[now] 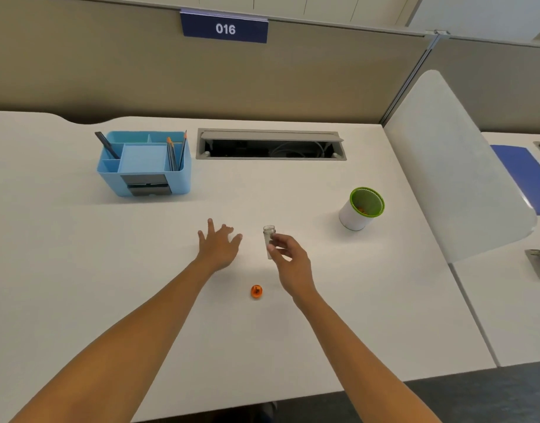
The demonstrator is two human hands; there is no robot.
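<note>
My right hand (pixel 288 260) pinches a small clear glass vial (pixel 269 236) that stands upright and uncapped near the middle of the white desk (pixel 79 270). To the vial's left my left hand (pixel 219 244) hovers over the desk with its fingers spread and holds nothing. An orange cap-like piece (pixel 256 291) with a dark centre lies on the desk between my two forearms, closer to me than the vial.
A blue desk organiser (pixel 145 166) with pencils stands at the back left. Behind the middle is an open cable tray (pixel 270 145). A white cup with a green rim (pixel 361 208) stands to the right. A white divider panel (pixel 455 166) borders the desk's right side.
</note>
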